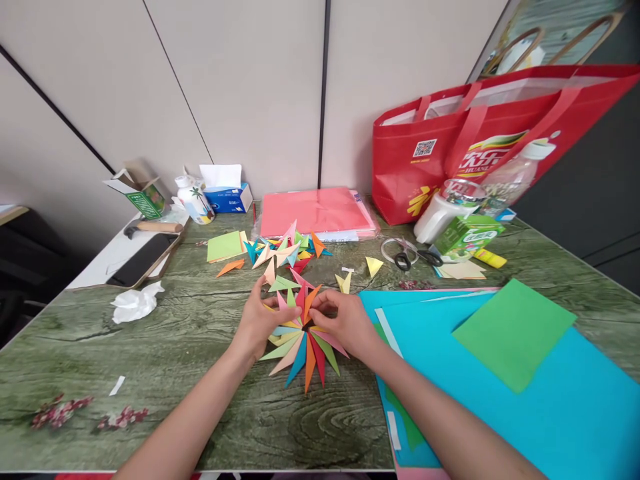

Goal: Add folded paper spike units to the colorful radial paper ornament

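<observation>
A many-coloured folded-paper star (pixel 299 357), with pointed pieces fanned around a small dark centre hole, is on the table in front of me. My left hand (pixel 257 320) grips its upper left side, thumb lying across the pink and red points. From the right, my right hand (pixel 345 323) pinches near the orange point at the top; its fingertips partly cover the star. Just behind lies a heap of loose folded paper pieces (pixel 285 253) in several colours. Two yellow folded pieces (pixel 373 267) lie to the right of that heap.
Blue sheets (pixel 425 360) with a green square (pixel 515 333) on top cover the right side. Scissors (pixel 403 260), a glue stick (pixel 490 259) and a red bag (pixel 400 160) stand or lie behind. Crumpled tissue (pixel 136 303), a phone (pixel 143 260) and a hammer (pixel 153 227) are at left.
</observation>
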`<state>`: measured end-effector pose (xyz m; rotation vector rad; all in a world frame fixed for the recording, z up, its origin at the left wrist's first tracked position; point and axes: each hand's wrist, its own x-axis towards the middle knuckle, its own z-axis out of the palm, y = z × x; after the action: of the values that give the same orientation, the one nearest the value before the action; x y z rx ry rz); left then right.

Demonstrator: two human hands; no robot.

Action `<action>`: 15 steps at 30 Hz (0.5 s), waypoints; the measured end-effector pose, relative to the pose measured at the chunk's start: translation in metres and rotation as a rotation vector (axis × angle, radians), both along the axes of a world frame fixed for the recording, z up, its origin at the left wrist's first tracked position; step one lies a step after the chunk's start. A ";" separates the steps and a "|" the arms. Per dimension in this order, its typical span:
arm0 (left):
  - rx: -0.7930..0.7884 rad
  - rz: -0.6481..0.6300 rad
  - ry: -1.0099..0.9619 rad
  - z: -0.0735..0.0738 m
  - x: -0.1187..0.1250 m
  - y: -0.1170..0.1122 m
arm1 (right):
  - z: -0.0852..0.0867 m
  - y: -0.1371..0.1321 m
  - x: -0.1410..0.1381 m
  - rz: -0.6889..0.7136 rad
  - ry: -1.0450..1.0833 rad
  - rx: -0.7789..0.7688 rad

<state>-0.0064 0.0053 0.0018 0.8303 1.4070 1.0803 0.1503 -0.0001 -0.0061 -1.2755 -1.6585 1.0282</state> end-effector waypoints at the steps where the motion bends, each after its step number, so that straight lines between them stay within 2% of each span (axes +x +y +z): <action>1: 0.001 -0.001 -0.001 0.000 0.000 0.000 | 0.000 0.000 -0.001 -0.003 0.004 -0.004; 9: 0.001 -0.007 -0.004 0.003 0.002 0.000 | -0.005 0.000 -0.001 -0.007 0.018 -0.035; 15: 0.016 -0.017 0.003 0.000 0.000 0.000 | -0.002 0.001 0.002 0.012 0.039 -0.086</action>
<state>-0.0066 0.0049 0.0018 0.8536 1.3934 1.0789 0.1522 0.0007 -0.0076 -1.2946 -1.6090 1.1355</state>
